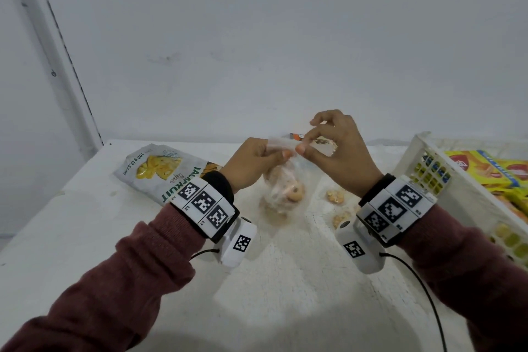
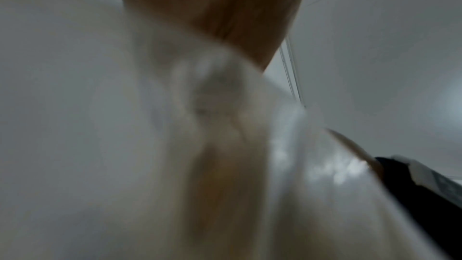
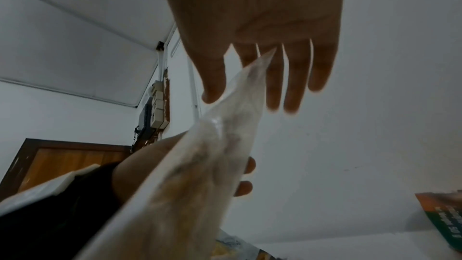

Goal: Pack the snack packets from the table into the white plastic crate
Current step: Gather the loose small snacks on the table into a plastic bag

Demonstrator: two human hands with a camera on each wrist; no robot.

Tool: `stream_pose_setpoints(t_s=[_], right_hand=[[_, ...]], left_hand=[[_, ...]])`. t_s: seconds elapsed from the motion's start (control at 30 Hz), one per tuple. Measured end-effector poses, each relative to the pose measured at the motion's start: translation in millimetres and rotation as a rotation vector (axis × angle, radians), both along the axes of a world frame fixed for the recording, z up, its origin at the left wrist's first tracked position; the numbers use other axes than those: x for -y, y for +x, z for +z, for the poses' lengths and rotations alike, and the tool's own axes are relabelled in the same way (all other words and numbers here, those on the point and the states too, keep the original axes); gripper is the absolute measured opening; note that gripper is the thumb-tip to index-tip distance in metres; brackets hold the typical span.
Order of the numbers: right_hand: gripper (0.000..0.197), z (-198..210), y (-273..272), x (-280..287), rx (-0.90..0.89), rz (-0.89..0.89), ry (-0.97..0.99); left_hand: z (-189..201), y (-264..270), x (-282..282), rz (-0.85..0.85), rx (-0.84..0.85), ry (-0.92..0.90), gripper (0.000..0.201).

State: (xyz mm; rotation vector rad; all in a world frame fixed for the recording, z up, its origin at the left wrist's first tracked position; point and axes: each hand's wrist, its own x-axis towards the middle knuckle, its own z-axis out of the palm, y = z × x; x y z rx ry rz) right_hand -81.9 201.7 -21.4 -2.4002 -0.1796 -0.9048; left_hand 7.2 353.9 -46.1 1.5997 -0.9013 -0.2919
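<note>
Both hands hold a clear plastic bag of biscuits (image 1: 284, 190) above the white table (image 1: 285, 294). My left hand (image 1: 257, 163) grips the bag's top edge from the left. My right hand (image 1: 320, 140) pinches the same top strip between thumb and forefinger, its other fingers raised. In the right wrist view the clear bag (image 3: 200, 165) runs from my right hand (image 3: 240, 78) down past the left hand's fingers (image 3: 246, 186). The left wrist view is blurred, filled by the bag (image 2: 212, 126). A jackfruit chips packet (image 1: 165, 171) lies flat at the left. The white plastic crate (image 1: 428, 163) stands at the right.
Yellow and red snack packs (image 1: 485, 171) lie inside the crate. Loose biscuits (image 1: 334, 196) lie on the table near my right wrist. An orange-tipped packet (image 1: 297, 136) shows behind the hands at the wall. Cables hang from both wrist cameras.
</note>
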Motion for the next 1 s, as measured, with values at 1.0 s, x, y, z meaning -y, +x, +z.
stream_pose_setpoints(t_s=[1.0], right_hand=[[0.008,-13,3,-28,-0.231,0.025,0.131]], left_hand=[[-9,-7,-25,0.128,0.03,-0.105,0.012]])
